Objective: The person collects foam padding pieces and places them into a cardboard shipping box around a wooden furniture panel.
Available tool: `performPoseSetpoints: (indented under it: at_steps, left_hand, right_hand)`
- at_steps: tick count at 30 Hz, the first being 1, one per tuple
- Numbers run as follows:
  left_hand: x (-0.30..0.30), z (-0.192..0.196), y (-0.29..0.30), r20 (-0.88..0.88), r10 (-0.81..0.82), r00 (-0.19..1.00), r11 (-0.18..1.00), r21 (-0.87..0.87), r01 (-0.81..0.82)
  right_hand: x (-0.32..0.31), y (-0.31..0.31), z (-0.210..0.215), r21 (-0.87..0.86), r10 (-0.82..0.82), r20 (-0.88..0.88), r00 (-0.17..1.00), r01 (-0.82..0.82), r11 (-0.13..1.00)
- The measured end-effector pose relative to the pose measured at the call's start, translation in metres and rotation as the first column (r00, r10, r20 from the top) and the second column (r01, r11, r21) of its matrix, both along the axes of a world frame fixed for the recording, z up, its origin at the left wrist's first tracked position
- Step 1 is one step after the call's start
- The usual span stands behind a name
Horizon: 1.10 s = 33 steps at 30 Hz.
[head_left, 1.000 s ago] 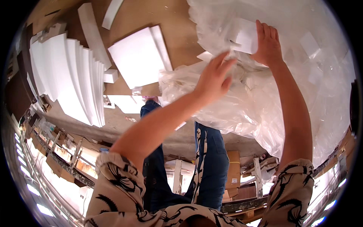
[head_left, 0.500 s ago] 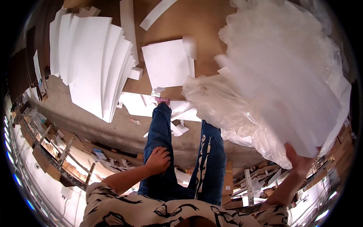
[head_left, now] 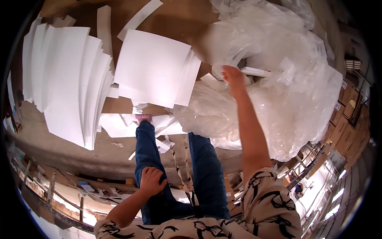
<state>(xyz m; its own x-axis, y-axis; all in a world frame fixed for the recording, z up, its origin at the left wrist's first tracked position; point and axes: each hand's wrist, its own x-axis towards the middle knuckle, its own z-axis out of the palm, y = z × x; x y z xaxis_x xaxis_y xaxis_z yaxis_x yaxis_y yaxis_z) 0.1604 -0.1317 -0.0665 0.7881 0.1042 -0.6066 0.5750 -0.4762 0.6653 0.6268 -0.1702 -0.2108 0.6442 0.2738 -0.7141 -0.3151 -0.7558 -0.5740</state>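
Right hand [head_left: 234, 81] at the heap of clear plastic film [head_left: 294, 103] right of centre, forearm crossing over its near left part. Fingers bent and close together, tips beside a dark gap in the film; can't tell from this angle how far closed, or whether gripping any film. Just right of that hand, edge of a white foam sheet [head_left: 256, 71] showing in the gap, film all about. Left hand [head_left: 152, 181] resting on the left leg of the blue jeans [head_left: 205, 171], well apart from the film. Fingers loosely curled there, nothing visible in hold; palm side hidden, so can't tell how far open. On the brown tabletop [head_left: 171, 18], left of the film: flat stack of white sheets [head_left: 151, 65], top one out of line with those below, right-hand edges stepped. Further left, bigger fanned stack [head_left: 65, 79] of similar sheets, edges stepped toward the right, near corner reaching past the tabletop edge. Beyond the flat stack, angled white strip [head_left: 139, 18]; left of that, a second pale strip [head_left: 104, 32]. Lower down, loose white offcuts [head_left: 162, 145] over the grey floor [head_left: 111, 155], near a pink shoe [head_left: 143, 117]. Far right, piled cardboard boxes [head_left: 346, 123].
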Motion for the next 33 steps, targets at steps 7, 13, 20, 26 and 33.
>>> performPoseSetpoints:
  at_steps: [7, 13, 20, 26, 33]
  left_hand:
    - [0.027, -0.009, -0.004, 0.017, 0.028, 0.999, 0.996, -0.083, -0.027]
    - [0.061, -0.012, -0.019, -0.036, 0.049, 0.998, 0.996, -0.069, -0.052]
    - [0.083, -0.012, -0.022, -0.101, 0.02, 0.995, 0.996, -0.083, -0.028]
    - [0.09, -0.015, -0.016, -0.082, 0.023, 0.996, 0.995, -0.092, -0.031]
    - [0.082, -0.014, -0.011, -0.068, 0.003, 0.998, 0.993, -0.119, -0.011]
  right_hand:
    - [0.152, -0.065, -0.069, -0.749, 0.901, 0.124, 0.415, -0.556, 0.36]
    - [0.22, 0.003, -0.113, -0.756, 0.898, 0.371, 0.238, -0.484, 0.44]
    - [0.23, -0.009, -0.104, -0.853, 0.971, 0.237, 0.023, -0.474, 0.219]
    - [0.228, -0.017, -0.092, -0.907, 0.988, 0.128, -0.082, -0.413, 0.083]
    - [0.231, -0.015, -0.091, -0.814, 0.993, -0.079, 0.09, -0.581, -0.012]
